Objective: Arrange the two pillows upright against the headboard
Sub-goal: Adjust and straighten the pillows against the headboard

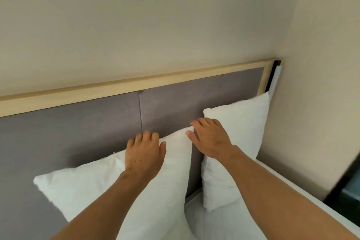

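Observation:
Two white pillows stand against a grey padded headboard (81, 132) with a pale wooden frame. The left pillow (83, 187) leans tilted, its upper right corner pointing up at the middle. My left hand (144, 154) grips that pillow's top edge, fingers curled over the back and thumb on the front. The right pillow (241, 122) stands upright in the corner by the side wall. My right hand (210, 138) lies flat on the right pillow's upper left part, fingers spread, its thumb near the left pillow's raised corner.
A white sheet (212, 226) covers the mattress below the pillows. A beige side wall (315, 84) closes the right side. A dark piece of furniture (346, 187) sits low at the right, beside the bed edge.

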